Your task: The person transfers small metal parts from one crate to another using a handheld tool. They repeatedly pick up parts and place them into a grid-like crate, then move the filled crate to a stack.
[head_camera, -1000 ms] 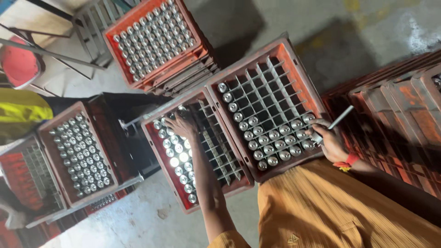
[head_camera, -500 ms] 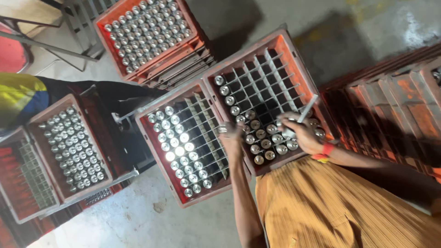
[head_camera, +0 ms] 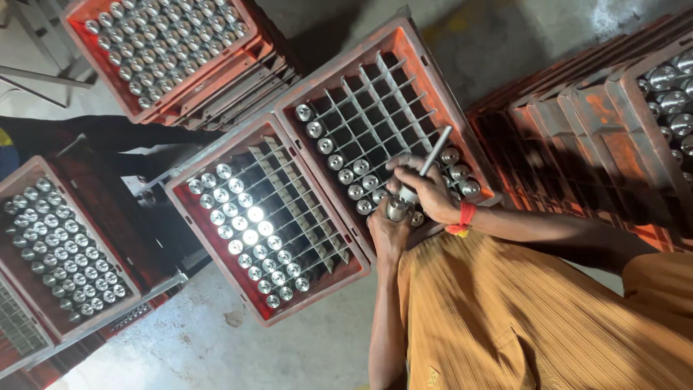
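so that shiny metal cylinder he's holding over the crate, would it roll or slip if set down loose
The metal cylinder looks round and polished, so laid on its side it would probably roll. Its bright, smooth face suggests a slippery grip; the left hand cups it from below. It is likely heavy for its size, being apparently solid metal like those standing in the divided crate.

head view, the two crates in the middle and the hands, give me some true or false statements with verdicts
1. The left hand holds a small metal cylinder. True.
2. The right hand is empty. False: it holds a thin metal rod.
3. The right crate is full of cylinders. False: most of its cells are empty.
4. A red band sits on the right wrist. True.
5. Both hands are over the left crate. False: they are at the near edge of the right crate.
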A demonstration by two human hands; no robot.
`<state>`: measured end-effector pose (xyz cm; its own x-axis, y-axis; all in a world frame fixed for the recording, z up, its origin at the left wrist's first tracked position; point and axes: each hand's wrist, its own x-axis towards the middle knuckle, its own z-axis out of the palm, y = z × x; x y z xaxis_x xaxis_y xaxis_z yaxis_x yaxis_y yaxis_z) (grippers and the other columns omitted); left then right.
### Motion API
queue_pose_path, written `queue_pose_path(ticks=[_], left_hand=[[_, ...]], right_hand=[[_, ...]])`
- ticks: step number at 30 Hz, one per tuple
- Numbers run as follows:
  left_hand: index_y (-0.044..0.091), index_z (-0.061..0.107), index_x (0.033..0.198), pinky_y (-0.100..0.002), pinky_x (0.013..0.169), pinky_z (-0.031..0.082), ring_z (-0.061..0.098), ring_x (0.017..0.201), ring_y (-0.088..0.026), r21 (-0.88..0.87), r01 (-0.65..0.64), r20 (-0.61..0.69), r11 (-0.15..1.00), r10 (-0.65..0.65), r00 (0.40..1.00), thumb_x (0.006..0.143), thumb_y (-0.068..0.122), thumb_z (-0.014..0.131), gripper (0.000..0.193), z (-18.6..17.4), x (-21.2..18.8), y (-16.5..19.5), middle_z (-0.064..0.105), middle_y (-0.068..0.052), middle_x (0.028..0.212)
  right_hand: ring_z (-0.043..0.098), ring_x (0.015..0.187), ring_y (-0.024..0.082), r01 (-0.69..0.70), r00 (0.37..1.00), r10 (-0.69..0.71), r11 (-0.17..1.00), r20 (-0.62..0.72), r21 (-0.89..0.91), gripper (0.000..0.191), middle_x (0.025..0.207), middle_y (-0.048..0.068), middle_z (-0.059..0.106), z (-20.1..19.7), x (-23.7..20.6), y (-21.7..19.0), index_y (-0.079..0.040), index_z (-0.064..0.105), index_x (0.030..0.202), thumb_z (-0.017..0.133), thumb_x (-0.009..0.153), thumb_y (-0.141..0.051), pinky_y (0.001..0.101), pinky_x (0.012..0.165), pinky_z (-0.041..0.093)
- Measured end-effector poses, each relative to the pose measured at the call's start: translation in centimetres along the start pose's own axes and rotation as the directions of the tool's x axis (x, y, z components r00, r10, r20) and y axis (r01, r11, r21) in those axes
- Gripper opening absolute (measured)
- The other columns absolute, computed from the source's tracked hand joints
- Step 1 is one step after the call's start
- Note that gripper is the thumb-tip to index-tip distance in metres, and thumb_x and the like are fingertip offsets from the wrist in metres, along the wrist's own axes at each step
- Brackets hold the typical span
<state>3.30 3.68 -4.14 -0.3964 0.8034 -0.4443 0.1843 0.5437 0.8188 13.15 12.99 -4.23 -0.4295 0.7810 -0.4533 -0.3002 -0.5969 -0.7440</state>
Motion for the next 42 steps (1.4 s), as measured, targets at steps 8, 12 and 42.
queue_pose_path(ticks=[8,12,42], left_hand=[[0.001,0.073,0.103,-0.038,0.074,0.06,0.075,0.078,-0.024,0.136,-0.051,0.132,0.989,0.033,0.991,0.071,0.013,0.084,0.036,0.7,1.4,-0.3,0.077,-0.017,0.09],[-0.003,0.072,0.104,-0.039,0.075,0.06,0.076,0.078,-0.025,0.038,0.044,0.275,0.998,-0.053,0.96,0.076,0.014,0.082,0.034,0.5,1.4,-0.8,0.077,-0.017,0.089],[0.01,0.07,0.12,-0.055,0.069,0.053,0.067,0.089,-0.044,0.597,0.542,-0.627,0.591,-0.076,0.775,0.065,0.042,0.091,0.067,-16.0,-8.8,-17.3,0.066,-0.024,0.111]], right_hand=[[0.064,0.084,0.01,0.134,0.974,-0.11,0.984,0.2,-0.113,0.013,0.086,0.001,0.061,-1.5,0.3,0.7,-0.002,0.064,0.115,0.056,0.107,-0.008,0.0272,0.079,0.056],[0.065,0.083,0.01,-0.004,0.971,0.056,0.975,0.233,-0.221,0.019,0.081,0.002,0.061,-2.5,0.9,1.3,-0.005,0.063,0.12,0.054,0.104,-0.009,0.0283,0.079,0.058],[0.07,0.081,0.018,-0.06,0.971,0.064,0.998,-0.23,0.022,0.012,0.1,0.007,0.069,-12.0,-0.2,2.3,-0.002,0.065,0.11,0.059,0.101,0.002,0.0299,0.077,0.059]])
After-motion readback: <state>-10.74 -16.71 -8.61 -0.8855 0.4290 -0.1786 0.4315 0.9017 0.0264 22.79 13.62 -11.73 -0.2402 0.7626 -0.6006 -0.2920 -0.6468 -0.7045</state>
